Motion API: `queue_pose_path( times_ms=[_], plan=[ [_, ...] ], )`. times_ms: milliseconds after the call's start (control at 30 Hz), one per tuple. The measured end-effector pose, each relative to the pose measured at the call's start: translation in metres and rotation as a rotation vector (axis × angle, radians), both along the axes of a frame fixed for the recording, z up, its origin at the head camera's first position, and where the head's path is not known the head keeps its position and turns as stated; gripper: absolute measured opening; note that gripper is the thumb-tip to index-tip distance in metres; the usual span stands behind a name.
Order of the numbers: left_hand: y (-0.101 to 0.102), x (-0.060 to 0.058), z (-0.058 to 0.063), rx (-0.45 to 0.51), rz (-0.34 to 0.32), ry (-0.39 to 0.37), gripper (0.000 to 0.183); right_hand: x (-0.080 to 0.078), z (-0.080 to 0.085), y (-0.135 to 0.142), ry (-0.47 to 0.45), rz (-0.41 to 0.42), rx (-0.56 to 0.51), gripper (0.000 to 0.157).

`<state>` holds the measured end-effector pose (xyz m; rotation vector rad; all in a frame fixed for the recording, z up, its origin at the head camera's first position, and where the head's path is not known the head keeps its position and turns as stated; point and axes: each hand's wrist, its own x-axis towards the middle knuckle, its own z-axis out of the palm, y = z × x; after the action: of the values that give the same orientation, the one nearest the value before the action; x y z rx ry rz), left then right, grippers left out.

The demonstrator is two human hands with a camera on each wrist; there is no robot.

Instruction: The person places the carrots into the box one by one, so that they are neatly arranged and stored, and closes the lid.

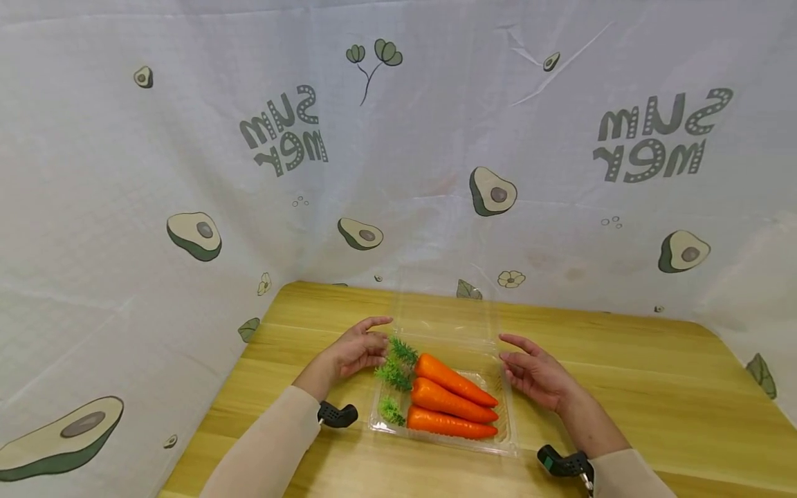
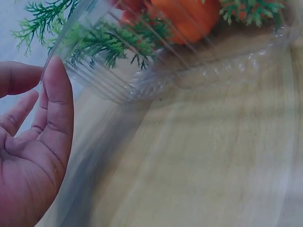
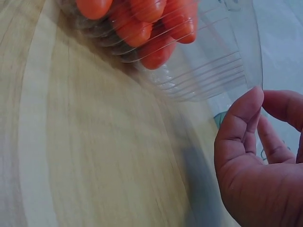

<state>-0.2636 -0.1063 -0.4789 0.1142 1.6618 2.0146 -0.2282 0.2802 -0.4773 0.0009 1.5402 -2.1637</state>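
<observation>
A clear plastic clamshell box (image 1: 453, 446) lies on the table with its lid (image 1: 445, 315) raised at the back. Three orange carrots (image 1: 454, 401) with green leafy tops (image 1: 396, 370) lie side by side in it, tips to the right. My left hand (image 1: 361, 349) is at the box's back left; in the left wrist view its thumb and a finger (image 2: 57, 94) pinch the thin plastic edge. At the back right, my right hand (image 1: 538, 373) pinches the opposite edge between thumb and finger (image 3: 244, 113). Carrot ends show through the ribbed wall in the right wrist view.
The box stands on a wooden table (image 1: 623, 394) with rounded far corners. A white curtain (image 1: 411, 152) printed with avocados hangs behind and at the sides. Each wrist carries a small black camera, one on the left (image 1: 338, 415) and one on the right (image 1: 563, 462).
</observation>
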Motion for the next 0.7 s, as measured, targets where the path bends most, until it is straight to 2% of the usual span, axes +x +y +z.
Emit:
queue_pose_path(
  times_ms=[200, 467, 700],
  plan=[
    [0.003, -0.003, -0.001, -0.014, 0.037, 0.025, 0.059, 0.000, 0.003, -0.001, 0.033, -0.018, -0.020, 0.031],
    [0.012, -0.009, 0.000, -0.036, 0.103, 0.039, 0.056, -0.010, 0.004, -0.003, 0.020, -0.113, 0.096, 0.026],
    [0.018, -0.017, -0.001, -0.048, 0.154, 0.062, 0.051, -0.022, 0.007, -0.003, 0.034, -0.130, 0.140, 0.029]
  ],
)
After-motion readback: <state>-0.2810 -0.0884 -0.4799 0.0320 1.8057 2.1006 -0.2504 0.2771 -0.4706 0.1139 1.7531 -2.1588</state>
